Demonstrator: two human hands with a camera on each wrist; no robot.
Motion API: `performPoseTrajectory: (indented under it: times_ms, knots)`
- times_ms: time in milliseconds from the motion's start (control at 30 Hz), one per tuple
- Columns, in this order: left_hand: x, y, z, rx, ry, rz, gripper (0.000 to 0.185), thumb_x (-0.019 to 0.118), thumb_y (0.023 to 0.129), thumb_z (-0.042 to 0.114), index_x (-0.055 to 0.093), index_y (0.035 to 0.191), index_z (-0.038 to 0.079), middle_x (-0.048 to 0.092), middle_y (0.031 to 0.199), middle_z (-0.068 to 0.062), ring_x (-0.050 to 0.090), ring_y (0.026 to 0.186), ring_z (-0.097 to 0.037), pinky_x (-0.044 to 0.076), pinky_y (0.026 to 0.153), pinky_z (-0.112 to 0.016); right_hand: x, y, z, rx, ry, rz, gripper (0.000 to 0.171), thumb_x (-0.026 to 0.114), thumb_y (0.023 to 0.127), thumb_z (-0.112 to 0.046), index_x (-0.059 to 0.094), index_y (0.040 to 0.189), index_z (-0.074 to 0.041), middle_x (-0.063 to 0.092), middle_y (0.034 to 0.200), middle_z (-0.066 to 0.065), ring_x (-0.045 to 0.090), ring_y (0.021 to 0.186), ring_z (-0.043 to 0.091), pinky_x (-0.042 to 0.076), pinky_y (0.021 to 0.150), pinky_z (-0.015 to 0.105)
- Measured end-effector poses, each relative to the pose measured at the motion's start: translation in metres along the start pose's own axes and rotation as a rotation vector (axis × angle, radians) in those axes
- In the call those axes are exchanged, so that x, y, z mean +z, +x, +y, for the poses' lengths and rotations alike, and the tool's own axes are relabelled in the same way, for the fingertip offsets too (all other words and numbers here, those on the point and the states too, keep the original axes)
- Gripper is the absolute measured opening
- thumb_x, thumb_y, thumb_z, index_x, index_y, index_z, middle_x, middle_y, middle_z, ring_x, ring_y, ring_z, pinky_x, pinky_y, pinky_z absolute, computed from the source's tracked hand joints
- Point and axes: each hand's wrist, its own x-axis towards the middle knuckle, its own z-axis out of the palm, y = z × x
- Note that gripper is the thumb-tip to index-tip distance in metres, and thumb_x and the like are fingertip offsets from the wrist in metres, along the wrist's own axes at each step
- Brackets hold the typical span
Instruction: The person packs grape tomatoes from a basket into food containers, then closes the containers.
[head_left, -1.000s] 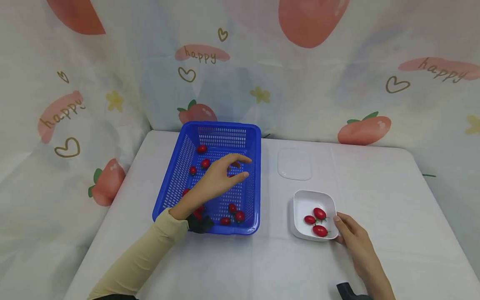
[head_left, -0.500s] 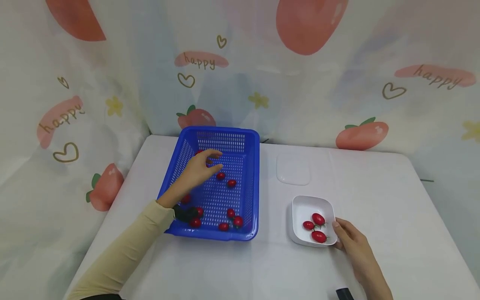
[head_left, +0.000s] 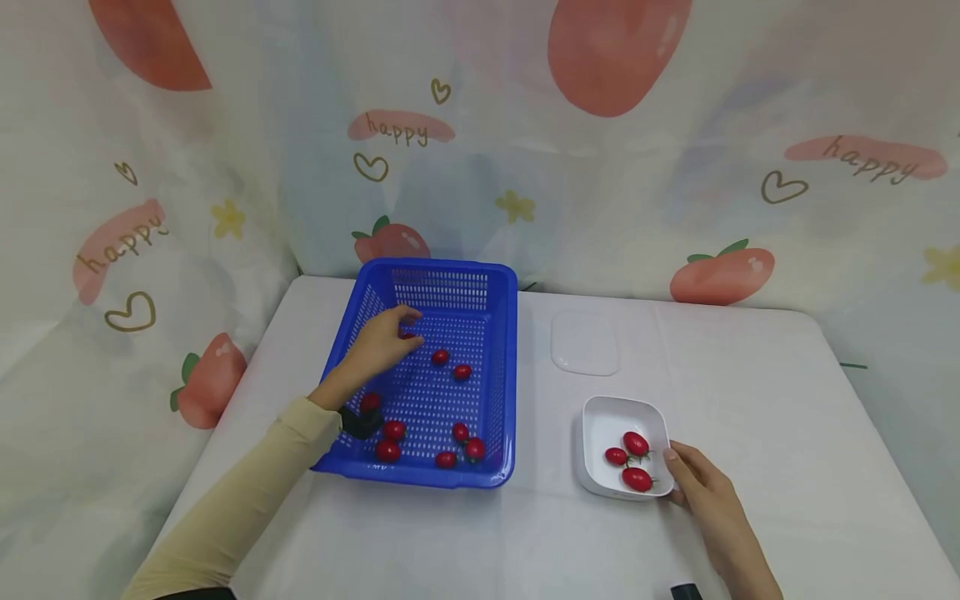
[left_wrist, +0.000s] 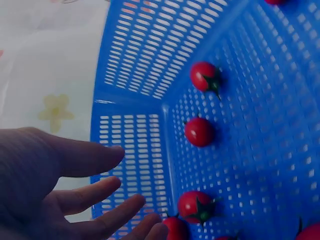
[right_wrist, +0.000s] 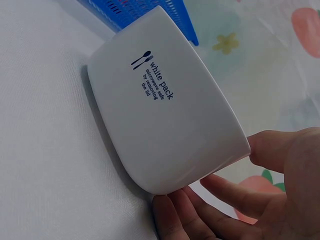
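Red tomatoes (head_left: 440, 357), first lot: loose on the floor of your blue basket (head_left: 508, 392), below and around your left hand (head_left: 381, 340). One shows in part by the gap between your thumb and fingers; two lie just to the right of your fingertips; the others lie nearer you, towards the basket's near end, one of them close by your wrist.

Left hand: over the basket's left side, thumb held apart from the fingers, a visible gap between. In the left wrist view the tomatoes lie past your fingertips; whether you touch the nearest cannot be told.

Red tomatoes, second lot: three, with green stems, grouped in your white box (head_left: 601, 433), well apart from your left hand.

White box: right of the basket, gripped at its near right corner by your right hand (head_left: 708, 492), thumb at the rim, fingers along the lower side. Dark lettering (right_wrist: 161, 80) on the wall reads "white pack".

Clear lid (head_left: 584, 343): flat, beyond the box.

Bench (head_left: 750, 392): white covering, beneath all.

Backdrop (head_left: 615, 200): printed fruit, hearts, yellow flowers.

Sleeve (head_left: 232, 500): pale yellow, your left arm.
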Motion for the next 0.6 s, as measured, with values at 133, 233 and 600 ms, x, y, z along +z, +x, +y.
performPoseTrajectory:
  times_ms: [133,233,600]
  knots:
    - [0.002,0.002,-0.003,0.030,0.106,-0.008,0.049,0.072,0.096,0.014,0.058,0.140,-0.003,0.065,0.137,-0.026,0.065,0.125,-0.041,0.053,0.107,-0.055,0.001,-0.001,0.001,-0.005,0.006,0.007,0.073,0.039,0.110,-0.053,0.029,0.162,-0.002,0.033,0.166,0.025,0.052,0.130,0.016,0.050,0.083,0.006]
    - [0.003,0.003,-0.007,0.038,0.188,0.000,0.050,0.073,0.095,0.016,0.059,0.139,-0.004,0.068,0.132,-0.026,0.067,0.120,-0.040,0.054,0.104,-0.055,0.001,-0.001,0.001,-0.010,0.006,0.008,0.074,0.040,0.110,-0.054,0.029,0.162,-0.002,0.034,0.166,0.025,0.052,0.129,0.015,0.050,0.084,0.006]
    - [0.011,0.007,-0.016,-0.021,0.357,-0.035,0.054,0.076,0.095,0.022,0.059,0.139,-0.002,0.070,0.129,-0.024,0.069,0.117,-0.040,0.057,0.099,-0.054,0.001,-0.001,0.002,-0.015,0.003,0.009,0.074,0.039,0.110,-0.054,0.030,0.161,-0.003,0.034,0.165,0.025,0.053,0.125,0.011,0.050,0.084,0.006]
